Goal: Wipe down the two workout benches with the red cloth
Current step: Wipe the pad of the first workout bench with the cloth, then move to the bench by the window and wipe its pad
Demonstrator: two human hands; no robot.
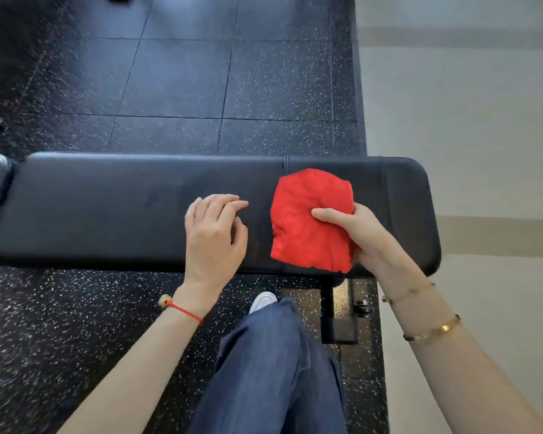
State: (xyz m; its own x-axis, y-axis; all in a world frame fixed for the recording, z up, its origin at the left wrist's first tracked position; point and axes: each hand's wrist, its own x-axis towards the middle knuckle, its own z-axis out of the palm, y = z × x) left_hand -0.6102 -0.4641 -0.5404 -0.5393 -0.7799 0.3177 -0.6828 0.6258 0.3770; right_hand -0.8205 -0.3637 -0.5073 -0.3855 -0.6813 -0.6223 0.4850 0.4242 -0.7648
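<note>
A person leaned over a black padded workout bench [138,208] on a speckled rubber gym floor [176,79], a red cloth [308,220] gripped in the right hand [358,236]. The thumb lay across the top of the cloth and the fingers were curled beneath its right edge, pinching the bunched fabric, which spread leftward and away from that hand over the bench pad. Whether the cloth was pressed flat on the pad or held just above it could not be told. The left hand [213,233] rested just left of the cloth, apart from it, palm down, its fingers loosely curled together and holding nothing, the fingertips on or near the pad. A red string bracelet [182,310] circled the left wrist; gold bracelets [433,330] ringed the right forearm. Below the hands, a leg in blue jeans [270,371] and the toe of a white shoe [264,300] showed beside the bench's metal foot [339,317]. To the right of the right hand, past the bench's rounded end, ran a pale wall [467,120].
</note>
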